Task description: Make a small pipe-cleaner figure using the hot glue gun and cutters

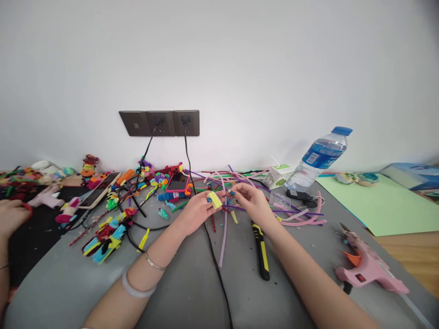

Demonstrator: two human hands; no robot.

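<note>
My left hand [197, 212] holds a small, fuzzy yellow piece [215, 200], folded from what looks like pipe cleaner, between thumb and fingers. Close beside it, my right hand [252, 203] is closed in a pinch; what its fingertips grip, if anything, is too small to make out. A lilac pipe cleaner [223, 240] runs down between the hands, on or just above the table. Below my right hand lies a yellow and black utility knife [261, 256]. A short yellow scrap [234, 217] rests near the fingertips.
A pink glue gun [368, 269] lies at right, near green paper [370, 205]. Behind stand a tilted water bottle [317, 157] and a drink carton [277, 176]. Colourful pipe-cleaner figures [109, 235] and phones crowd the left. A black cable [214, 256] crosses the table. Another person's hand [13, 217] shows far left.
</note>
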